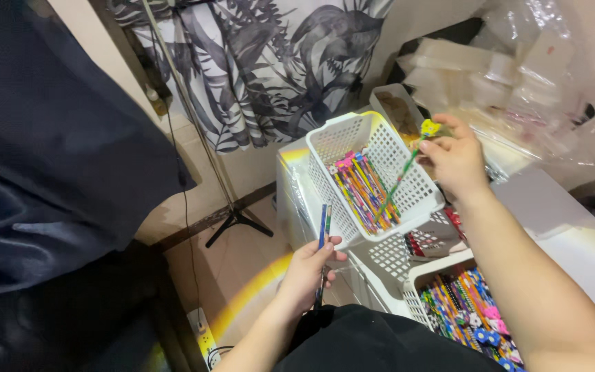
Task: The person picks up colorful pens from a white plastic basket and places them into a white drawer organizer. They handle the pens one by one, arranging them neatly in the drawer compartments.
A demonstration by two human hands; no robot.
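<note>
Right hand [457, 160] pinches a green yellow-topped pencil [401, 176] over the tilted white plastic basket [408, 186], left hand [309, 270] grips a blue pencil [323, 234]; basket may tip.

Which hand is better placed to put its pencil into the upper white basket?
Probably the right hand. It holds a green pencil whose lower end already reaches into the upper white basket. The left hand holds a blue pencil lower down, beside the basket.
</note>
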